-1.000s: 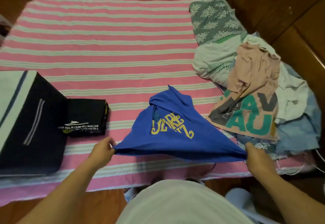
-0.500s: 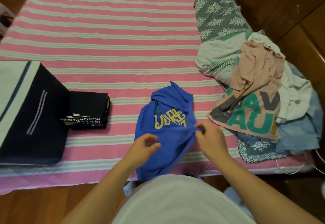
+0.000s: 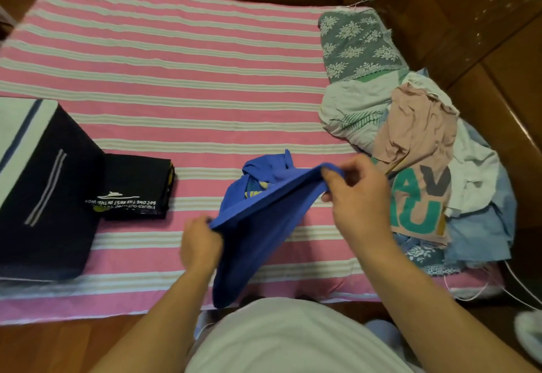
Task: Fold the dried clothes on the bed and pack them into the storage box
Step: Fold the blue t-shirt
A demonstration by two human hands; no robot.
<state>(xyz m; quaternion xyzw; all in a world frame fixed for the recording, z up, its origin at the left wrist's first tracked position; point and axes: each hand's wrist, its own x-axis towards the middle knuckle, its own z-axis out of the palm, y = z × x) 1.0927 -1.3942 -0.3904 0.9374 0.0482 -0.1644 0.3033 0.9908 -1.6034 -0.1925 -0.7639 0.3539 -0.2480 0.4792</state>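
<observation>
Hands grip one blue shirt [image 3: 261, 226] above the bed [image 3: 176, 79]: the left hand [image 3: 201, 245] fists its near corner, the right hand [image 3: 356, 196] pinches the raised far edge. Beyond the left hand lie a folded black shirt [image 3: 136, 186] and the storage box [image 3: 41, 193]; past the right, the unfolded pile [image 3: 416, 161].

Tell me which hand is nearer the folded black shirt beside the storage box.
Left. The left hand grips the blue shirt just right of the folded black shirt; the right hand holds the shirt's other end, farther right.
</observation>
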